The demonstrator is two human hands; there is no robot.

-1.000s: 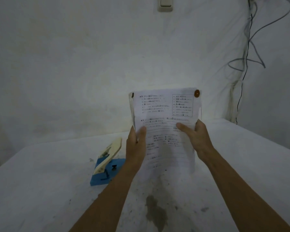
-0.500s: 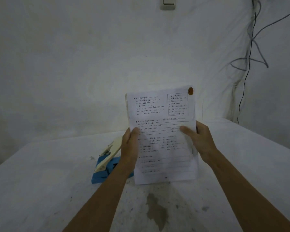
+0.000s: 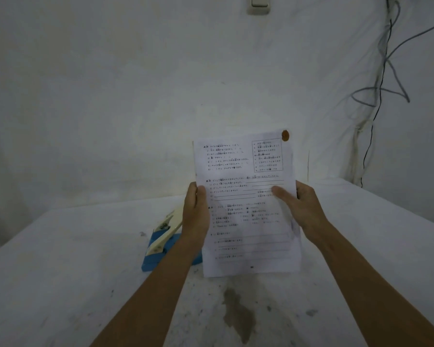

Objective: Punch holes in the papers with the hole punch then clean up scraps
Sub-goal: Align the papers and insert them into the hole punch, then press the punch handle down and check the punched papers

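Note:
I hold a thin stack of printed white papers (image 3: 246, 209) upright above the table, with an orange-brown spot at its top right corner. My left hand (image 3: 194, 214) grips the stack's left edge, thumb on the front. My right hand (image 3: 301, 209) grips the right edge, thumb laid across the page. A blue hole punch (image 3: 161, 242) with a cream lever sits on the table behind and left of my left wrist, partly hidden by it. The papers' bottom edge hangs just above the table surface.
The white table (image 3: 60, 284) has a dark stain (image 3: 238, 314) near me and small specks around it. A white wall rises behind. Cables (image 3: 378, 91) hang at the right wall, and a switch (image 3: 258, 5) sits at the top.
The papers have shifted slightly left and lower, their bottom edge now showing in full. Both hands slid down with them. The hole punch has not moved.

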